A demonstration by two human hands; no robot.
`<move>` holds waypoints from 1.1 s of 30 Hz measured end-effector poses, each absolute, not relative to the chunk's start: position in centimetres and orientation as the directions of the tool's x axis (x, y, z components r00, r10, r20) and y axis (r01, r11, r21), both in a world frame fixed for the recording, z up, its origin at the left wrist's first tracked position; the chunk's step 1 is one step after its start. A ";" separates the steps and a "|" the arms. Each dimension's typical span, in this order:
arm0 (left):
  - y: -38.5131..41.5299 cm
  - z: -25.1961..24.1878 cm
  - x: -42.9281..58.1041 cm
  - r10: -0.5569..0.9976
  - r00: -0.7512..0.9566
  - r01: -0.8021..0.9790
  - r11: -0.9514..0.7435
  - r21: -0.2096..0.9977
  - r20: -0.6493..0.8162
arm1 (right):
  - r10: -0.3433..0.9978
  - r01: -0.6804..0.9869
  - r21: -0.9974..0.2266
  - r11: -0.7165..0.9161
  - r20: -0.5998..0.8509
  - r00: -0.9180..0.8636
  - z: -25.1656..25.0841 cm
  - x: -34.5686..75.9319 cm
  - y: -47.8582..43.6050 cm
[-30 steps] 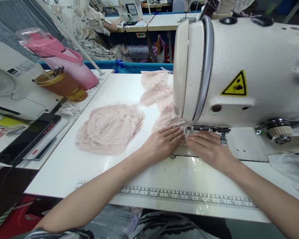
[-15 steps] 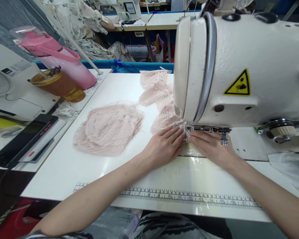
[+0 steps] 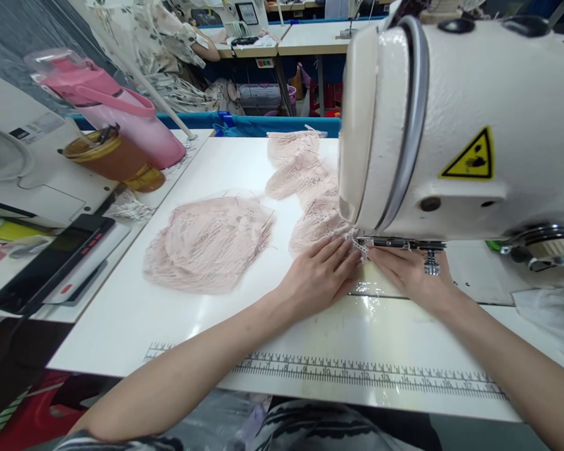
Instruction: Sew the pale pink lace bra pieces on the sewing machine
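Observation:
A white sewing machine [image 3: 460, 119] fills the right of the view. Under its head, my left hand [image 3: 320, 275] and my right hand [image 3: 411, 275] lie flat side by side on the table, fingers pressed on a piece of pale pink lace [image 3: 360, 246] at the needle. The lace runs back from the needle as a chain of sewn pieces [image 3: 301, 178] along the machine's left side. The needle itself is hidden by the machine head. A separate stack of pink lace pieces [image 3: 209, 241] lies to the left of my left hand.
A pink bottle [image 3: 117, 113] and a brown cup [image 3: 110, 156] stand at the left by another machine [image 3: 19, 163] and a black control panel [image 3: 51, 257]. A printed ruler [image 3: 357, 376] runs along the table's front edge. Another person in patterned cloth sits behind.
Both hands have slid slightly away from me toward the needle with the lace. The view has shifted a little to the left, so the machine sits further right in the picture.

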State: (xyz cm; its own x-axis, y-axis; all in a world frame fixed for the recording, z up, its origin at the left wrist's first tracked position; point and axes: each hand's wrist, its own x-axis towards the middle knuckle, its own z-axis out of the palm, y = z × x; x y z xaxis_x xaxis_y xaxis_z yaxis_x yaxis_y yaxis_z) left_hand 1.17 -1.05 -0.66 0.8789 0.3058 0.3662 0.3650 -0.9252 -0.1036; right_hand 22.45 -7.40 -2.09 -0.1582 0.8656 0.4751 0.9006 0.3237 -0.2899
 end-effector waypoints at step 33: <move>-0.5 -0.5 1.0 0.290 0.878 0.349 -0.932 -0.095 0.380 | 0.850 0.933 -0.072 0.353 0.441 -0.288 -2.1 21.3 -8.6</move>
